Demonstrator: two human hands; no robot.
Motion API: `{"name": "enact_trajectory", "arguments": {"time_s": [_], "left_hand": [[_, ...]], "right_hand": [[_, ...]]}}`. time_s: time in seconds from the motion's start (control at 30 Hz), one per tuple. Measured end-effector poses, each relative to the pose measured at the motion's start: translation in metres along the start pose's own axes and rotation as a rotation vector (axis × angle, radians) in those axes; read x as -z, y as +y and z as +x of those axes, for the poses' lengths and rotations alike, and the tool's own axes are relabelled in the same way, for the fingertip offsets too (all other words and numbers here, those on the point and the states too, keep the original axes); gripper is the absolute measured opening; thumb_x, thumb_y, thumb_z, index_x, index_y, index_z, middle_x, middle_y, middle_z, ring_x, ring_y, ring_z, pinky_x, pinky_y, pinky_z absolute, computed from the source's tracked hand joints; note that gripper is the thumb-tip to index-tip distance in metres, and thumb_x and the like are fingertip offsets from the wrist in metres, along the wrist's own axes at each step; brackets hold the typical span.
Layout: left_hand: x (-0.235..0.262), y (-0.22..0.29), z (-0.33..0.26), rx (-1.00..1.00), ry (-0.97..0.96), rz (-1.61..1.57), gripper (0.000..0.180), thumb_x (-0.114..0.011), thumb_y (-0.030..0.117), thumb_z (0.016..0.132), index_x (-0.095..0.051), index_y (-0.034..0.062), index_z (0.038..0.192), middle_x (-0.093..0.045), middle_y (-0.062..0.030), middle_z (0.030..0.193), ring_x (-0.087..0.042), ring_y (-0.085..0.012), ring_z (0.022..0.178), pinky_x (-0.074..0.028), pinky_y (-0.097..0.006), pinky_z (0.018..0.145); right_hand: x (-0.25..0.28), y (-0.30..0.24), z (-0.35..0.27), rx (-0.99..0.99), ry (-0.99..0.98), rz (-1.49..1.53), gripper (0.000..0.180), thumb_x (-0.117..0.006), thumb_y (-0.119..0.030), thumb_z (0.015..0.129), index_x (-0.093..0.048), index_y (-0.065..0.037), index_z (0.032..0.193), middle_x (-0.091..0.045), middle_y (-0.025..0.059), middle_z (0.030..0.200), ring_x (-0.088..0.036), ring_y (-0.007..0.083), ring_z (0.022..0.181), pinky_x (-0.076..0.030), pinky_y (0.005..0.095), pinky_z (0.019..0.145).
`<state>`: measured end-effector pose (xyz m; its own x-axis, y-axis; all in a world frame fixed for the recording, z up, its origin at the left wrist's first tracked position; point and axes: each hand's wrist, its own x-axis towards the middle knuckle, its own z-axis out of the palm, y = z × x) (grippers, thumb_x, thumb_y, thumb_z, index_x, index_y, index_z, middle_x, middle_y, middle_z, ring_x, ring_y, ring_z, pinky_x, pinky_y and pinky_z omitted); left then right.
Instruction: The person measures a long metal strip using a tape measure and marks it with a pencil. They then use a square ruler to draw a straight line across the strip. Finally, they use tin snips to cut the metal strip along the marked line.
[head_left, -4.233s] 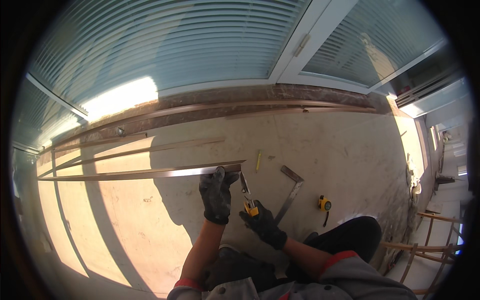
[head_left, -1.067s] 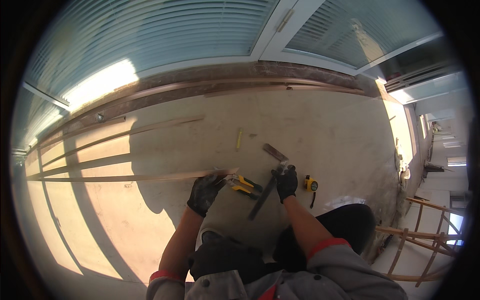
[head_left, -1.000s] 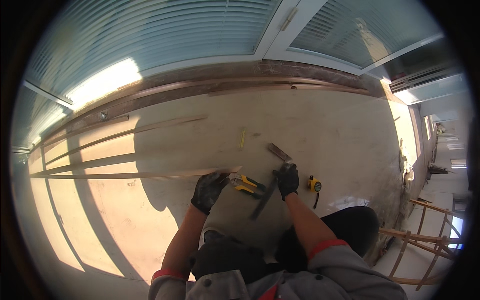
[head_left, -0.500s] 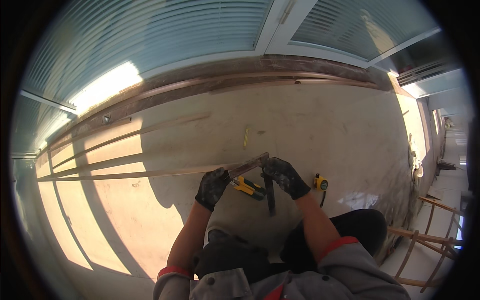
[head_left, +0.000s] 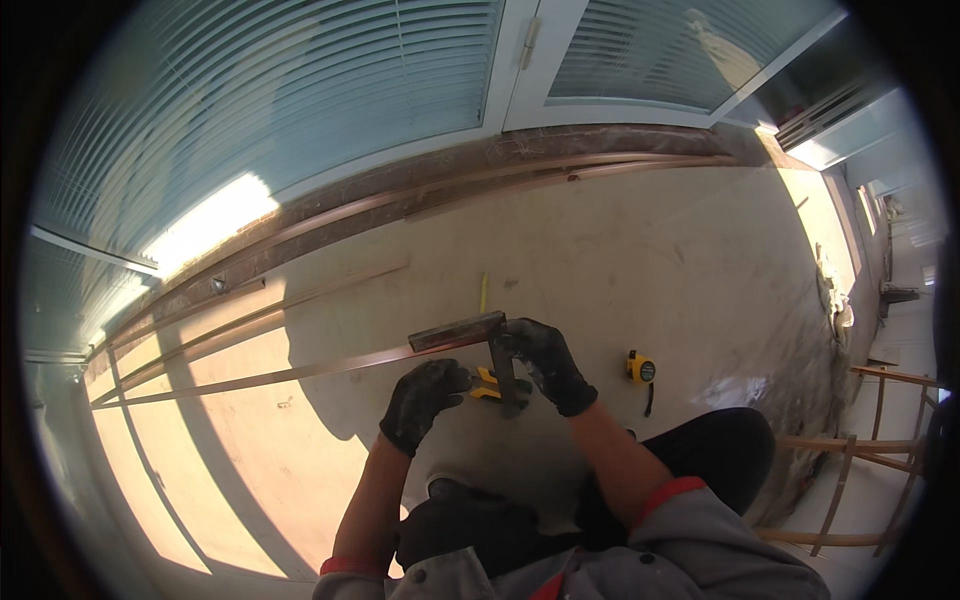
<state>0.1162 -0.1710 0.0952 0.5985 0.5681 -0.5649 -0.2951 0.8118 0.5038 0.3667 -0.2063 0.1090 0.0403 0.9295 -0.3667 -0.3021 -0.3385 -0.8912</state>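
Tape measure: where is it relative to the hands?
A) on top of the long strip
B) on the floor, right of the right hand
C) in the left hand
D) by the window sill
B: the yellow tape measure lies on the floor, apart from and right of the right hand, which is on the square.

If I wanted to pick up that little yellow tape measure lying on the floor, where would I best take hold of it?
Take the yellow tape measure across its compact body, coming straight down from above. It lies apart on the bare floor, to the right of the gloved right hand, so nothing crowds it. A dark strap trails toward the person; probably leave that and pinch the case itself.
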Motion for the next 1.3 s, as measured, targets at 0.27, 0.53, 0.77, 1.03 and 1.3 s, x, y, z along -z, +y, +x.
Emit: {"name": "enact_trajectory", "arguments": {"time_s": [0.27,0.53,0.77,1.03,1.3], "left_hand": [[-0.092,0.079,-0.047,-1.082,0.304,1.577,0.030,-0.069,0.007,0.085,-0.064,0.0016,0.115,-0.070,-0.0122,0.110,-0.068,-0.0275,0.097,-0.055,-0.037,0.083],[-0.081,0.137,-0.015,-0.788,-0.167,1.632,0.033,-0.070,0.012,0.083,-0.067,0.0063,0.115,-0.070,-0.0109,0.100,-0.069,-0.0266,0.086,-0.055,-0.034,0.076],[-0.116,0.165,-0.028,-0.341,-0.188,1.186,0.027,-0.070,0.014,0.091,-0.068,-0.0004,0.114,-0.070,-0.0052,0.094,-0.062,-0.0105,0.081,-0.052,-0.027,0.073],[-0.181,0.192,-0.032,-0.207,-0.247,1.316,0.027,-0.068,0.012,0.092,-0.067,0.0006,0.117,-0.068,-0.0039,0.101,-0.061,-0.0096,0.088,-0.052,-0.026,0.081],[-0.232,0.217,-0.022,0.011,-0.155,1.371,0.029,-0.059,0.026,0.099,-0.065,0.0034,0.117,-0.068,-0.0034,0.104,-0.065,-0.0160,0.089,-0.053,-0.030,0.082]], "right_hand": [[-0.013,-0.050,-0.014,0.222,-0.039,-0.542,0.020,-0.068,-0.017,0.091,-0.069,-0.001,0.104,-0.065,0.0025,0.093,-0.061,0.0103,0.080,-0.050,0.0260,0.074],[-0.026,-0.073,-0.025,0.204,-0.067,0.057,0.047,-0.069,-0.014,0.092,-0.050,0.001,0.132,-0.067,0.0119,0.108,-0.066,0.0208,0.099,-0.053,0.0313,0.091],[-0.017,-0.086,-0.024,0.271,-0.224,0.421,0.042,-0.067,-0.011,0.093,-0.046,-0.001,0.127,-0.061,0.0188,0.122,-0.062,0.0286,0.116,-0.052,0.0376,0.099],[-0.026,-0.120,-0.035,0.367,-0.266,0.439,0.019,-0.065,-0.011,0.093,-0.061,-0.002,0.109,-0.064,0.0086,0.110,-0.062,0.0159,0.095,-0.051,0.0275,0.084],[-0.018,-0.120,-0.030,0.347,-0.309,0.553,0.011,-0.059,-0.015,0.098,-0.059,-0.004,0.096,-0.064,0.0031,0.089,-0.062,0.0104,0.082,-0.048,0.0247,0.071]]}}
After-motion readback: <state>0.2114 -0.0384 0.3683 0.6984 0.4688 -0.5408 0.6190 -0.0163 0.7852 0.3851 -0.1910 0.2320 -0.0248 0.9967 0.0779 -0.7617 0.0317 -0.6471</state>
